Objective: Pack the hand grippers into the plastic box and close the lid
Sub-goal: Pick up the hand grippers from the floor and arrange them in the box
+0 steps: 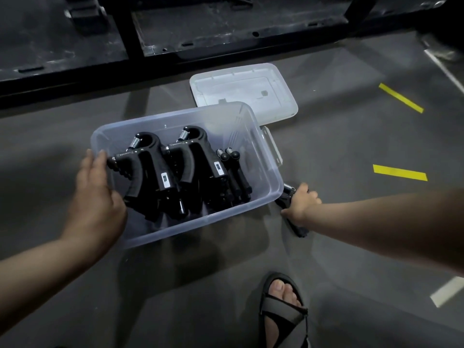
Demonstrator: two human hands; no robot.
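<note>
A clear plastic box [266, 177] sits on the grey floor with several black hand grippers [160, 169] stacked inside. Its white lid [281, 101] lies flat on the floor just behind the box. My left hand [96, 194] rests on the box's left rim, fingers curled over the edge. My right hand [302, 203] grips a black hand gripper [297, 228] that lies on the floor just outside the box's right front corner; its spring shows above my fingers.
A black metal frame [226, 46] runs along the floor behind the lid. Yellow tape marks [400, 172] lie to the right. My sandalled foot [283, 310] stands in front of the box.
</note>
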